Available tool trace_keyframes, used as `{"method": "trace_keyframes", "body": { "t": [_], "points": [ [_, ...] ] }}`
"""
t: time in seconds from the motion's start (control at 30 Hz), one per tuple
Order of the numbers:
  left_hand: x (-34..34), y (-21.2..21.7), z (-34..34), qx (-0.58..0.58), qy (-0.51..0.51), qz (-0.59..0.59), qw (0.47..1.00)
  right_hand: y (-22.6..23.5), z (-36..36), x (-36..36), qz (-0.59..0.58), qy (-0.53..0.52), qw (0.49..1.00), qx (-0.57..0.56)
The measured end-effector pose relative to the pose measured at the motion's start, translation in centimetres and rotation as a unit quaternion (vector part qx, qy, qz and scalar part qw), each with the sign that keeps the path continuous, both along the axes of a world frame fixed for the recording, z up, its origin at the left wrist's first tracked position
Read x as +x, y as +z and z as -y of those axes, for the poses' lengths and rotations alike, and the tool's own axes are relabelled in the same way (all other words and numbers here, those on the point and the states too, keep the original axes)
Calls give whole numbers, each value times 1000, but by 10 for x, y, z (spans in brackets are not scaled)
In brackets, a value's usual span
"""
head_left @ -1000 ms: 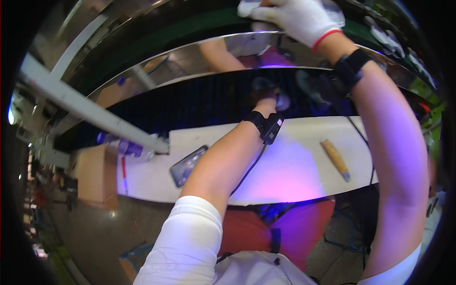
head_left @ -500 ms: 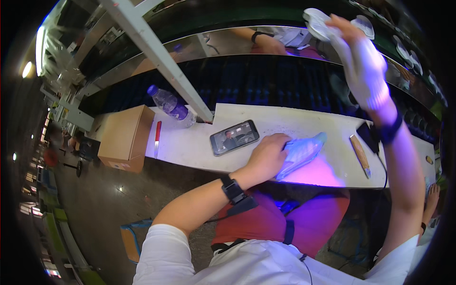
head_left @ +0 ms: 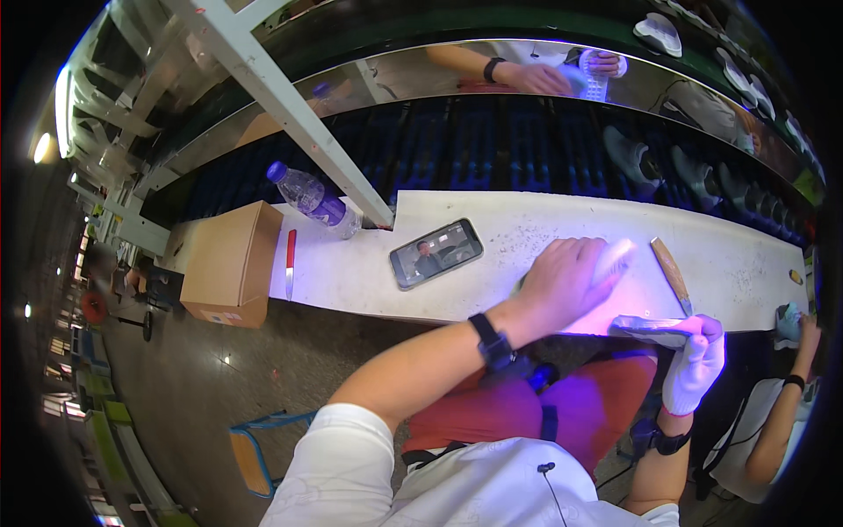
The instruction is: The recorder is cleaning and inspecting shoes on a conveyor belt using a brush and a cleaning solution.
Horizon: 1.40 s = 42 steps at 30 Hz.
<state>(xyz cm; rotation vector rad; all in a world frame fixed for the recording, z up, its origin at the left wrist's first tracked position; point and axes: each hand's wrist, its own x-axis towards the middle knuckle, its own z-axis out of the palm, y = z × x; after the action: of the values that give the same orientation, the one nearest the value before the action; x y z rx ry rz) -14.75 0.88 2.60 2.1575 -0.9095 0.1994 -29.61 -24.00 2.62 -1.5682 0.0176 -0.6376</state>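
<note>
My bare left hand (head_left: 566, 285) is closed around a pale shoe upper (head_left: 615, 259), partly blurred, above the white worktop (head_left: 527, 220). My right hand (head_left: 696, 356), in a white glove, grips a white shoe sole (head_left: 645, 328) by one end at the worktop's front edge. The sole lies nearly edge-on to me; the mirror strip (head_left: 544, 75) shows its perforated face and the light blue upper beside it. The two pieces are apart. Purple light falls around both hands. Just beyond the sole lies a wooden-handled knife (head_left: 669, 272).
A phone (head_left: 436, 254), a plastic bottle (head_left: 320, 204), a red-handled knife (head_left: 291, 263) and a cardboard box (head_left: 230, 262) are at the left. A metal post (head_left: 290, 110) slants over the worktop. Shoes (head_left: 628, 158) sit on the dark conveyor behind. A co-worker's arm (head_left: 786, 408) is at right.
My right hand has come down from the upper rack to the worktop's front edge with the sole. My left hand has lifted the upper off the worktop and moved right.
</note>
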Motion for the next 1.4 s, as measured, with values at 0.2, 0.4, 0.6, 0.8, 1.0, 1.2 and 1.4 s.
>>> {"method": "trace_keyframes", "body": {
  "t": [0.2, 0.4, 0.6, 0.8, 1.0, 1.2, 1.4],
  "points": [
    [-45, -3, -10, -249, -68, -44, 965, 9, -33, 19, -16, 47, 991, 128],
    [-58, -5, -18, -314, -91, -6, 945, 28, -53, 12, -28, 185, 980, 66],
    [-74, 20, -49, -165, -124, 20, 978, 20, -83, 23, -53, 248, 949, 187],
    [-109, 0, -27, -360, -73, -137, 920, 10, -95, 13, -19, 202, 964, 172],
    [-119, -4, -20, -396, -48, -166, 902, 9, -93, 12, 12, 199, 973, 115],
    [-120, 0, -20, -416, -55, -181, 889, 8, -95, 9, 6, 193, 975, 112],
    [-120, -1, -26, -426, -60, -205, 879, 9, -92, 14, 20, 170, 985, 37]
  ]
}}
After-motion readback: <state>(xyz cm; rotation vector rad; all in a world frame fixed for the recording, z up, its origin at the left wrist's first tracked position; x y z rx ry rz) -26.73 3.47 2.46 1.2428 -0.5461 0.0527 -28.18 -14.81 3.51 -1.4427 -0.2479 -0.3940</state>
